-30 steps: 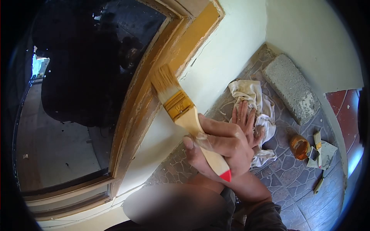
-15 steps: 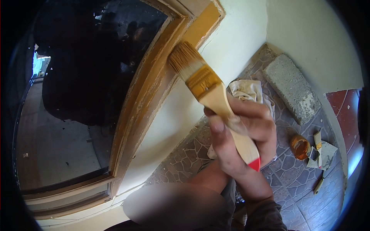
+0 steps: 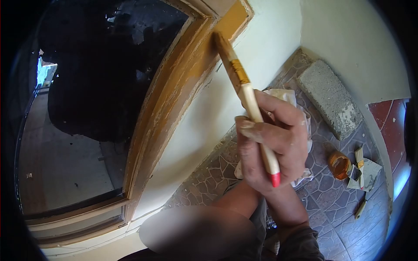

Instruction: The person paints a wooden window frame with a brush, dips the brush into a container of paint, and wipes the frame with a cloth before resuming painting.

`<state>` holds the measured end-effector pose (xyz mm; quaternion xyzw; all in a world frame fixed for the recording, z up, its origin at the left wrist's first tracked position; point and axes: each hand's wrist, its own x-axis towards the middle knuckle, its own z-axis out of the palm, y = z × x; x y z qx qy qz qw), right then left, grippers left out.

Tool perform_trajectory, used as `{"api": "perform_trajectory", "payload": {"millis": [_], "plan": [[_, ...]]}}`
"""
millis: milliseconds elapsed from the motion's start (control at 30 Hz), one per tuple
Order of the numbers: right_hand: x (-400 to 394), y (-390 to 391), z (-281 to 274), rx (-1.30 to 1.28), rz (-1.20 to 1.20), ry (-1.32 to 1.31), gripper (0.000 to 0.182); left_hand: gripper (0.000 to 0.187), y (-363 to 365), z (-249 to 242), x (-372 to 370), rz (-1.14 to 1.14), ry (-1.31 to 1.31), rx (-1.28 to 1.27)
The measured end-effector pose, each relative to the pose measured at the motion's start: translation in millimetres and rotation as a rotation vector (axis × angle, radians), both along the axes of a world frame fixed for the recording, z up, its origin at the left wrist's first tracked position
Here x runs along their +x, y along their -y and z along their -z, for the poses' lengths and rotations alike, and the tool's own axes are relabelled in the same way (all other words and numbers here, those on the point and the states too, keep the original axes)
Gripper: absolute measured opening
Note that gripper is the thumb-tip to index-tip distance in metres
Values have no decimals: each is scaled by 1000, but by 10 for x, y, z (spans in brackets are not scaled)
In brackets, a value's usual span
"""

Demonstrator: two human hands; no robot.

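My right hand is closed around the pale wooden handle of a flat paintbrush. The brush is seen nearly edge-on, with a red handle end and brown stain on its ferrule and bristles. Its bristle tips meet the brown wooden window frame, near the upper corner. Fresh-looking brown colour covers the wood there, while paler, rough patches show along the outer edge. Dark glass fills the frame. My left hand does not appear; a blurred patch hides part of the lower middle.
A concrete block lies by the wall on the stone-patterned floor. A stained cloth is partly behind my hand. At right are a jar of brown liquid, a second paintbrush and a small green-handled tool.
The brush has turned from showing its flat face to nearly edge-on. Its tip has moved up and right along the frame, and my right hand has rotated with it.
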<state>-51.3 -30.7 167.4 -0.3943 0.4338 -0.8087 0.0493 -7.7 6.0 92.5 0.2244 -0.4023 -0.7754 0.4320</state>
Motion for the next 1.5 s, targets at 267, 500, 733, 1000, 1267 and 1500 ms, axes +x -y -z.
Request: {"api": "perform_trajectory", "payload": {"millis": [267,500,733,1000,1267,1500], "plan": [[275,-116,-11,-36,-171,-134,12,51,243,520,26,-47,662,-590],[162,18,69,-85,10,-121,25,66,57,933,125,-78,1247,-1105],[274,-115,76,-12,-141,-172,12,66,42,1023,161,-65,1258,-1117],[251,-46,128,-97,-59,-104,25,65,39,994,152,-56,1276,-1116],[314,-114,150,-73,-146,-138,23,65,42,1022,156,-73,1258,-1115],[229,-84,91,-35,-59,-55,17,65,46,988,143,-77,1265,-1133]]}}
